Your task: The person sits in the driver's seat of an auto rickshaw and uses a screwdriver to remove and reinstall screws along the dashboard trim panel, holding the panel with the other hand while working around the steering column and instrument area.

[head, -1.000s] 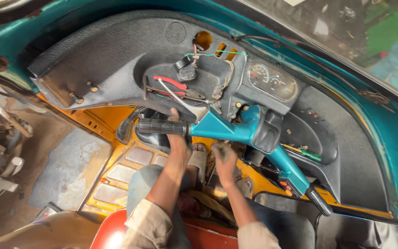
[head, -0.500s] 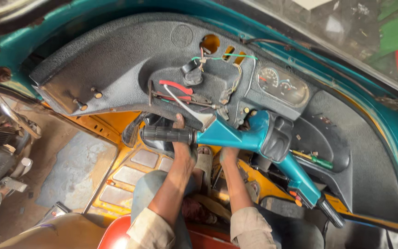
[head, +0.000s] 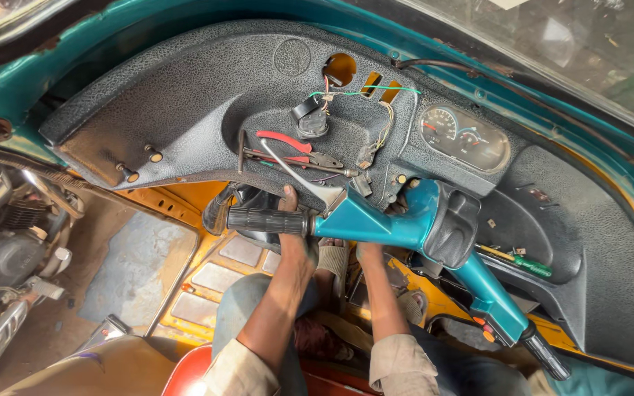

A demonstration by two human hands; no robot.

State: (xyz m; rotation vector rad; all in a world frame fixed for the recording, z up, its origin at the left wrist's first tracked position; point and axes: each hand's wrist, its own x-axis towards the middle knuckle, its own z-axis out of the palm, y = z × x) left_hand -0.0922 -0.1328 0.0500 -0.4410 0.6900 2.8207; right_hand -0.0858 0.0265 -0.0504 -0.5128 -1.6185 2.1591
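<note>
The left hand (head: 293, 238) is reaching up behind the teal handlebar (head: 398, 224), fingers curling against its underside just beside the black grip (head: 267, 221); the right hand (head: 367, 253) is disappearing under the bar's middle, so I cannot tell whether it is open or closed. The likely risk is the bar swinging and pinching fingers, or loose wires (head: 365, 117) above the bar snagging. Red-handled pliers (head: 291, 150) are lying on the black dashboard (head: 185, 110) above the bar, a green screwdriver (head: 526, 262) is resting right of it, and both could slide off.
</note>
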